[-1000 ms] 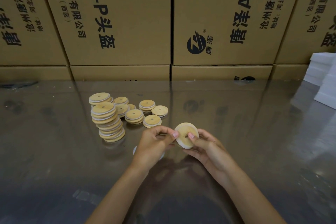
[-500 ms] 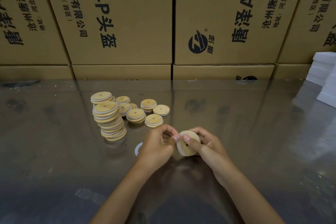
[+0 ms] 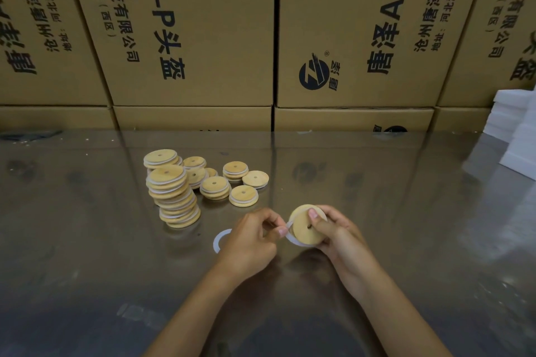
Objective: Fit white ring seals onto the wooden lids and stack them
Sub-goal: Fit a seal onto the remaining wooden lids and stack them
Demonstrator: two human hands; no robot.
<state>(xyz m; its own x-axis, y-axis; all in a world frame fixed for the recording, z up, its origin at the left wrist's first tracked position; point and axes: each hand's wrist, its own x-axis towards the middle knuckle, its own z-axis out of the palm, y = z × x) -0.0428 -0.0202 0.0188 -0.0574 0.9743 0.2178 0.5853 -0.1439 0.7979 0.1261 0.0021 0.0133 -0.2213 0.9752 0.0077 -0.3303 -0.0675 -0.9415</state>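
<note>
— From the head camera, how far had you got?

— You had one tall stack [image 3: 175,197] built, with shorter piles [image 3: 229,180] just beside it on the table [image 3: 406,211]. Your right hand [image 3: 333,236] gripped a wooden lid [image 3: 306,226] on edge, fingers curled round it; your left hand [image 3: 249,240] pinched the white ring seal [image 3: 291,238], only partly on. A spare ring [image 3: 219,239] lay by your left hand. Seating and stacking remained.

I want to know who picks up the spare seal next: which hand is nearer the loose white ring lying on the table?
Left. The left hand partly covers the loose white ring; the right hand sits farther right, holding the wooden lid.
</note>
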